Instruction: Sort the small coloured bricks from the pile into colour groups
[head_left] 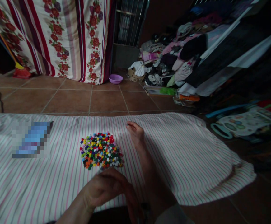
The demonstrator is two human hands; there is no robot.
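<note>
Many small multicoloured cubes (101, 151) lie in a rounded pile on a striped cloth (184, 155). My right hand (136, 130) is just right of the pile over the cloth, its fingers pinched together; a tiny dark spot shows at the fingertips, too small to name. Nearer to me, below the pile, my left hand (112, 188) is bent at the wrist, its fingers stretched down to the right, and nothing can be seen in it. Its fingertips are dim and partly lost in shadow.
A blurred blue, flat object (34, 138) rests on the cloth at left. Beyond are a tiled floor (74, 98), a purple basin (115, 79), a flowered curtain (70, 40), a red dustpan (21, 72) and heaped clothes (170, 59). A pale plastic item (247, 119) lies at right.
</note>
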